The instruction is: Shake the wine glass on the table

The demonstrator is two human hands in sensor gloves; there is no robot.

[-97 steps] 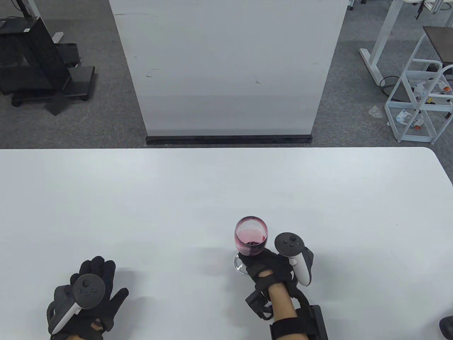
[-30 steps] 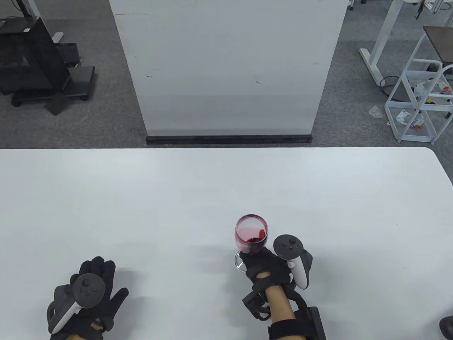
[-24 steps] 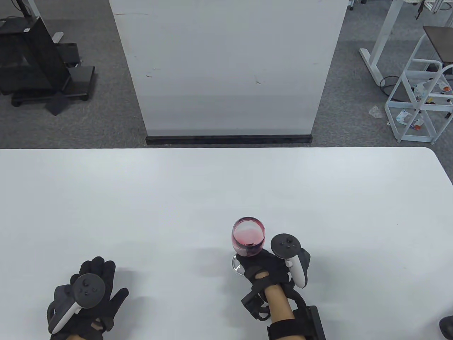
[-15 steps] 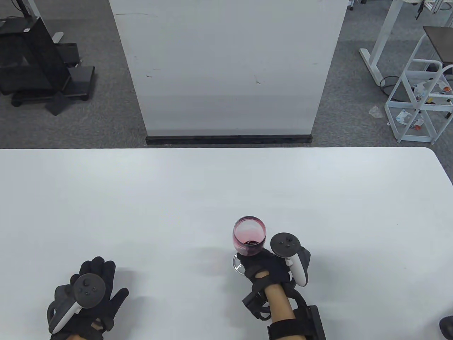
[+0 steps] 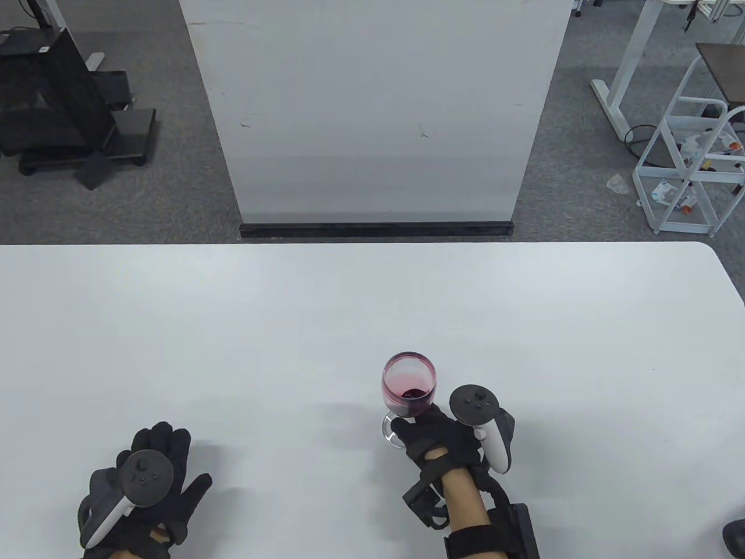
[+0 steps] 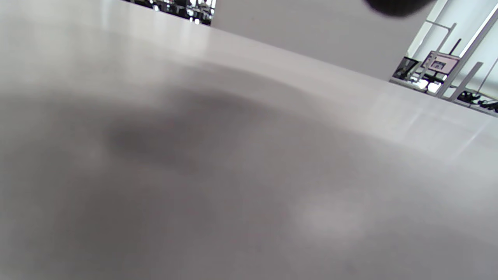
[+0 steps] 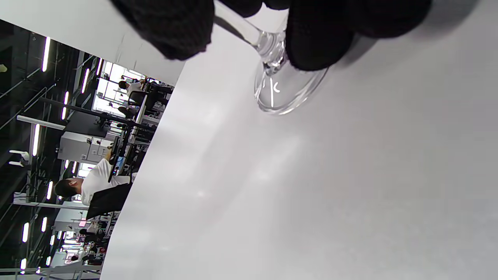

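Note:
A clear wine glass [image 5: 409, 387] with a little red liquid in its bowl stands on the white table [image 5: 361, 303], front right of centre. My right hand [image 5: 433, 437] grips its stem from the near side; the bowl rises above my fingers. In the right wrist view my gloved fingers [image 7: 311, 42] close around the stem just above the round foot [image 7: 288, 91], which sits on the table. My left hand [image 5: 148, 483] rests flat on the table at the front left, fingers spread and empty. The left wrist view shows only blurred tabletop.
A white upright panel [image 5: 372, 110] stands on the floor beyond the table's far edge. A black stand [image 5: 58, 99] is at the back left and a white wire rack [image 5: 692, 157] at the back right, both off the table.
The glass and my right hand shift slightly left and right between frames, and the red liquid swirls in the bowl. My left hand has not moved.

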